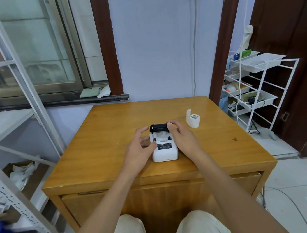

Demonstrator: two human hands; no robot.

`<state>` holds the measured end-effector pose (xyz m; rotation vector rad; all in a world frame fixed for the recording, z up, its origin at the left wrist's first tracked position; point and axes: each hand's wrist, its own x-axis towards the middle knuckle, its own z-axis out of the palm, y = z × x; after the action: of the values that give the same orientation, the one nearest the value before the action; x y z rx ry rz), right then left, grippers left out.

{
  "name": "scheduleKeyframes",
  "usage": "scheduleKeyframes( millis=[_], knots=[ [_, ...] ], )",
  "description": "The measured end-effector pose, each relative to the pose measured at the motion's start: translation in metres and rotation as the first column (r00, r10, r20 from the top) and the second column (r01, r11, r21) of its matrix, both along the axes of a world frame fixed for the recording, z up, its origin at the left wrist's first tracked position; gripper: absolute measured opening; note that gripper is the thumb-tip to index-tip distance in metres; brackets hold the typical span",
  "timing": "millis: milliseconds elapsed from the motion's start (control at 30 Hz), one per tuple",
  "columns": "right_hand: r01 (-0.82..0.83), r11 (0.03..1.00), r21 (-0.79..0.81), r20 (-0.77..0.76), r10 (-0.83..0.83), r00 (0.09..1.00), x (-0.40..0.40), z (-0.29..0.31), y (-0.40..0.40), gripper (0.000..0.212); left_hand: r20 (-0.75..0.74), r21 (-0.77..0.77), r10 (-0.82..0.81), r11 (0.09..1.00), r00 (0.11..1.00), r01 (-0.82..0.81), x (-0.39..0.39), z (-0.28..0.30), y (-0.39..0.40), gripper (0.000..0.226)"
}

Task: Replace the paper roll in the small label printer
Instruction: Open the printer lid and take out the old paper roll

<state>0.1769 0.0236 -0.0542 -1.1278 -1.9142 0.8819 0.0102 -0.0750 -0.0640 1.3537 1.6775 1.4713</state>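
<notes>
A small white label printer (164, 152) stands in the middle of the wooden table (113, 135), its black-lined lid (159, 127) raised at the back. The paper bay under the lid looks white inside; I cannot tell whether a roll lies in it. My left hand (140, 150) rests against the printer's left side, thumb on its front edge, fingers spread. My right hand (181, 136) grips the printer's right side, with the thumb and fingertips on the lid's right end. A white paper roll (193, 121) with a loose tail curling up sits on the table to the right, apart from both hands.
A white wire rack (255, 89) with trays of small items stands right of the table by a dark door. A grey metal shelf frame (15, 186) stands to the left. A cable (194, 43) runs down the wall behind the table. My knees are below the table's front edge.
</notes>
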Motion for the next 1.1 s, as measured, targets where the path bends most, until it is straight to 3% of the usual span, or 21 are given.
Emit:
scheduleKeyframes(
  millis=[167, 333, 467, 967, 1100],
  knots=[
    [0.014, 1.000, -0.010, 0.019, -0.014, 1.000, -0.007, 0.009, 0.007, 0.043, 0.005, 0.014, 0.003, 1.000, 1.000, -0.003, 0.001, 0.001, -0.001, 0.048],
    [0.041, 0.999, -0.034, 0.122, -0.037, 0.992, -0.017, 0.018, 0.019, 0.060, -0.014, 0.008, -0.006, 1.000, 1.000, 0.006, 0.001, 0.001, -0.001, 0.031],
    [0.060, 0.997, -0.045, 0.195, -0.050, 0.979, -0.024, 0.028, 0.029, 0.067, -0.004, 0.015, -0.018, 1.000, 1.000, 0.018, 0.001, 0.001, -0.001, 0.031],
    [0.049, 0.985, -0.165, 0.123, -0.029, 0.992, -0.033, 0.032, 0.035, 0.073, -0.084, 0.056, -0.063, 0.996, 0.994, 0.068, -0.005, -0.004, 0.001, 0.019],
    [0.024, 0.973, -0.230, -0.018, -0.029, 0.999, -0.032, 0.018, 0.034, 0.085, -0.070, 0.036, -0.053, 0.998, 0.996, 0.056, -0.004, -0.002, 0.001, 0.016]
  ],
)
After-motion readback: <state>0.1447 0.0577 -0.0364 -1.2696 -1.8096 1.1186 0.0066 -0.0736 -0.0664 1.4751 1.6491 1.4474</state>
